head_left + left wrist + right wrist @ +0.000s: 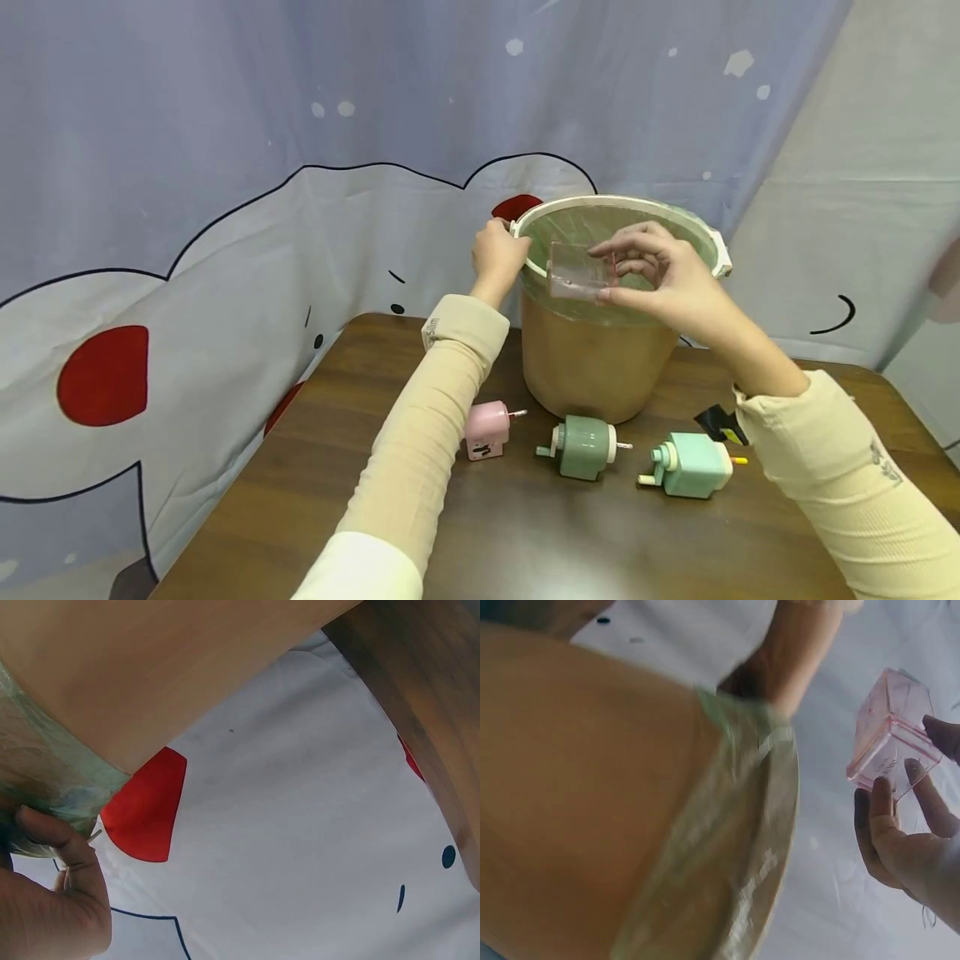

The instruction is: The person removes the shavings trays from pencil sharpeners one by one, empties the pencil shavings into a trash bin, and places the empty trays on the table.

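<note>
My left hand (498, 257) grips the rim of a tan trash bin (592, 358) at its left side. In the left wrist view, the thumb presses on the green bag (67, 769) that lines it. Above the bin's opening, my right hand (671, 275) holds a clear pinkish plastic box (573, 275) between thumb and fingers. Seen from the right wrist, the box (900, 705) is see-through, and no contents can be made out. Below my left forearm stands a pink pencil sharpener (487, 429), partly hidden by the sleeve, with a pencil in it.
In front of the bin are a dark green pencil sharpener (587, 447) and a mint one (693, 464), each with a pencil in it. A small black object (718, 423) lies by my right sleeve. A patterned curtain (225, 242) hangs behind the brown table (337, 383).
</note>
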### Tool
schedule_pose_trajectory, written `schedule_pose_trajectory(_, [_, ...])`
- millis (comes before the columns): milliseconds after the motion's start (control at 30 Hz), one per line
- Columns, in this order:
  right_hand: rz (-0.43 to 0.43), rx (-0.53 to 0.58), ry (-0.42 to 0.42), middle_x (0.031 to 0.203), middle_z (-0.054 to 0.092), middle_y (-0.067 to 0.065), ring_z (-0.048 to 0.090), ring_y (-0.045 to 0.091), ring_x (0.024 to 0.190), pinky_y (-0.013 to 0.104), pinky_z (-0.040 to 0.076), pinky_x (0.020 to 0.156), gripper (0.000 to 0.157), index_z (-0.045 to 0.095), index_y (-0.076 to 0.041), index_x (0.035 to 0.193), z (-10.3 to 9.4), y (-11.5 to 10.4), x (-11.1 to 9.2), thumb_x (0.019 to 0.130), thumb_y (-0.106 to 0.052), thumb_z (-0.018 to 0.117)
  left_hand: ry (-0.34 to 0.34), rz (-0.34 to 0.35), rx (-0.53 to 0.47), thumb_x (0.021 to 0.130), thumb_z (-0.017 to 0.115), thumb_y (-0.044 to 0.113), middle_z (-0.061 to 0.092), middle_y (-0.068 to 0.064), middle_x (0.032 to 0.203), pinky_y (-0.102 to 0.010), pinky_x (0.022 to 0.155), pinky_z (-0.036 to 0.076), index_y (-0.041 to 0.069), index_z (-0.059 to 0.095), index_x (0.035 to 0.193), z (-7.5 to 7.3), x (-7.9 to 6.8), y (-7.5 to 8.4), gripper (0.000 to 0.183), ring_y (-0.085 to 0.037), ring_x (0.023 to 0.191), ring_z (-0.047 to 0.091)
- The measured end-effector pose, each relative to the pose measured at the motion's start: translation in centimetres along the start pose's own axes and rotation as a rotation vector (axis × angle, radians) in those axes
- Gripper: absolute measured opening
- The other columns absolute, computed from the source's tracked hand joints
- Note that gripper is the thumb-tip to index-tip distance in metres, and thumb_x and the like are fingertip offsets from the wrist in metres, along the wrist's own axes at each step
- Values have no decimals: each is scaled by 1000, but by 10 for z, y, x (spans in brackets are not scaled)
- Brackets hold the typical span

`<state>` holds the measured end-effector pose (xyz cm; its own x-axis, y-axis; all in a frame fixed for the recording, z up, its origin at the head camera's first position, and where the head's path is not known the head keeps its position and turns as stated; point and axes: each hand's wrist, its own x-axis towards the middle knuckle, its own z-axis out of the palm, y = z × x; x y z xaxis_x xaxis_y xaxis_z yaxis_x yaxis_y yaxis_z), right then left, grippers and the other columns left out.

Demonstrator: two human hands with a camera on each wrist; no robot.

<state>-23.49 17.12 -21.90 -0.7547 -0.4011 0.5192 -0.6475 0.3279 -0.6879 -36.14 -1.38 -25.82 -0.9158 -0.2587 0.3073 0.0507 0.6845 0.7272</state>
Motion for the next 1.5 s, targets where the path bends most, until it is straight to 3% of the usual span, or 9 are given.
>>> schedule_pose_trajectory(200, [-1, -55, -41, 111, 50, 9, 52, 5, 97, 11, 46, 87, 33, 64, 3, 108, 31, 13, -32, 76, 6, 72, 6, -7, -19, 83, 63, 19, 70, -10, 99, -35, 76, 54, 5, 66, 104, -1, 1, -4, 26, -26, 89, 67])
schedule_pose_trajectory(400, [53, -53, -108, 106, 53, 10, 61, 15, 89, 24, 52, 84, 31, 66, -2, 104, 76, 39, -59, 74, 1, 74, 7, 1, -24, 83, 62, 19, 70, -11, 99, -35, 75, 54, 5, 66, 106, -4, 2, -4, 27, -26, 88, 67])
schedule_pose_trajectory(633, [120, 93, -134, 105, 50, 19, 61, 29, 91, 33, 53, 84, 33, 62, 5, 107, 136, 66, -87, 77, -2, 73, -8, -1, -4, 85, 61, 20, 70, -10, 99, -34, 73, 54, 5, 66, 107, -6, -2, 0, 27, -26, 86, 67])
schedule_pose_trajectory(800, [165, 69, -193, 104, 50, 15, 59, 27, 93, 35, 52, 85, 31, 62, 1, 104, 167, 78, -100, 76, -5, 73, -7, -4, 2, 85, 61, 20, 70, -10, 100, -34, 73, 55, 6, 65, 107, -6, -2, 2, 26, -26, 88, 67])
schedule_pose_trajectory(967, [184, 8, -217, 103, 52, 11, 60, 24, 92, 32, 52, 83, 29, 63, -1, 103, 187, 85, -111, 77, -8, 74, -11, -3, 1, 85, 61, 20, 70, -10, 100, -34, 74, 54, 6, 65, 107, -4, -3, 3, 26, -25, 89, 67])
schedule_pose_trajectory(1200, [219, 30, -288, 103, 50, 10, 59, 26, 93, 35, 53, 80, 31, 62, -1, 105, 203, 92, -120, 77, -6, 73, -17, -8, -14, 86, 61, 21, 70, -10, 99, -33, 72, 55, 6, 64, 108, -4, -4, 2, 27, -25, 87, 67])
schedule_pose_trajectory(1500, [155, -23, -365, 101, 51, 10, 63, 29, 91, 30, 53, 81, 34, 62, -3, 105, 214, 97, -126, 74, -2, 75, -10, -29, -60, 84, 63, 21, 70, -9, 103, -34, 78, 53, 5, 64, 110, -3, -4, 0, 31, -25, 92, 66])
